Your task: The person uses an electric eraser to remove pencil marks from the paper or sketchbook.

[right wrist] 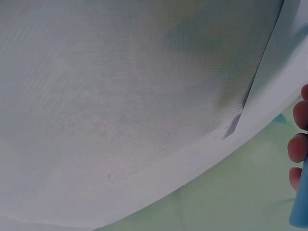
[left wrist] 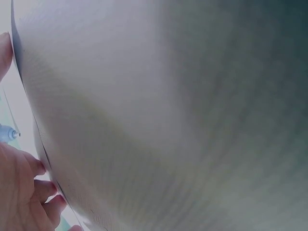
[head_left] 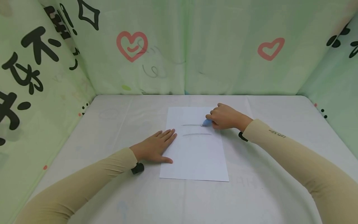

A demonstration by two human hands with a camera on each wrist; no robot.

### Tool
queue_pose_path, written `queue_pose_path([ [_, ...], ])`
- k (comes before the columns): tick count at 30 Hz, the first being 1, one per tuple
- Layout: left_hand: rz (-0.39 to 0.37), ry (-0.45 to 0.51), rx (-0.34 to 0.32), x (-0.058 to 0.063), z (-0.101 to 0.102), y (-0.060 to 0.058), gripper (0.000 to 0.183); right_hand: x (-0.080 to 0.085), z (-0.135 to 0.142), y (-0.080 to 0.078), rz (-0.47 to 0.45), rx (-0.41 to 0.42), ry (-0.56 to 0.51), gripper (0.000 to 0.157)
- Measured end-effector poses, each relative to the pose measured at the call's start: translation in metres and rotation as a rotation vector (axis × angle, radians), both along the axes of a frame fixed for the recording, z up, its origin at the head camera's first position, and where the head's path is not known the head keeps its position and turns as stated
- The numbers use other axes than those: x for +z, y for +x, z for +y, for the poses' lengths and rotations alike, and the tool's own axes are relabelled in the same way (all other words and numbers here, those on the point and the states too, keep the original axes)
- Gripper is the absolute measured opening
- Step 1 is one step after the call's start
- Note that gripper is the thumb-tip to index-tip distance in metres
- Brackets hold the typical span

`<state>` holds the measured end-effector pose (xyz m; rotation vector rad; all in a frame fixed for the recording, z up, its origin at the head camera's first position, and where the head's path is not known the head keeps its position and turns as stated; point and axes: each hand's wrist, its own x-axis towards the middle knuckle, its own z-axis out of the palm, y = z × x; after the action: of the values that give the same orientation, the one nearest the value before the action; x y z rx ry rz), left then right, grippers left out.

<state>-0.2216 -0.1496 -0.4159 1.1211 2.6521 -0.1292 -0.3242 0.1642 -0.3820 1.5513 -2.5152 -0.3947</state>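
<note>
A white sheet of paper (head_left: 195,161) lies on the table, with two thin, faint grey lines across its upper half. My left hand (head_left: 156,147) rests flat at the paper's left edge, fingers spread. Near the upper right edge, my right hand (head_left: 227,117) grips a blue pen-like tube (head_left: 207,122) whose narrow tip meets the right part of the upper line. The left wrist view catches the tube's pale blue front (left wrist: 6,134) and small tip. In the right wrist view, curled fingertips (right wrist: 298,147) lie along its blue body (right wrist: 299,204). Its exact kind cannot be told.
A white cloth covers the table (head_left: 112,124). Pale green curtains (head_left: 223,71) with hearts and black characters stand behind it and at both sides. Each wrist wears a dark band, seen as a black piece (head_left: 137,168) below the left sleeve.
</note>
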Motion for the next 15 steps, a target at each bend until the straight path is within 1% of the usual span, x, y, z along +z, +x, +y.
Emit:
queue_pose_path([
  [7, -0.006, -0.004, 0.002, 0.0005, 0.0005, -0.0009, 0.099, 0.0001, 0.0006, -0.0008, 0.007, -0.011, -0.005, 0.007],
  [12, -0.015, -0.007, 0.007, 0.0013, 0.0013, -0.0007, 0.099, 0.0, 0.0006, -0.0006, 0.002, 0.002, -0.014, 0.008],
  [15, -0.012, -0.003, 0.007, 0.0012, 0.0014, -0.0007, 0.1, 0.0, 0.0005, -0.0005, -0.002, -0.005, -0.016, 0.008],
])
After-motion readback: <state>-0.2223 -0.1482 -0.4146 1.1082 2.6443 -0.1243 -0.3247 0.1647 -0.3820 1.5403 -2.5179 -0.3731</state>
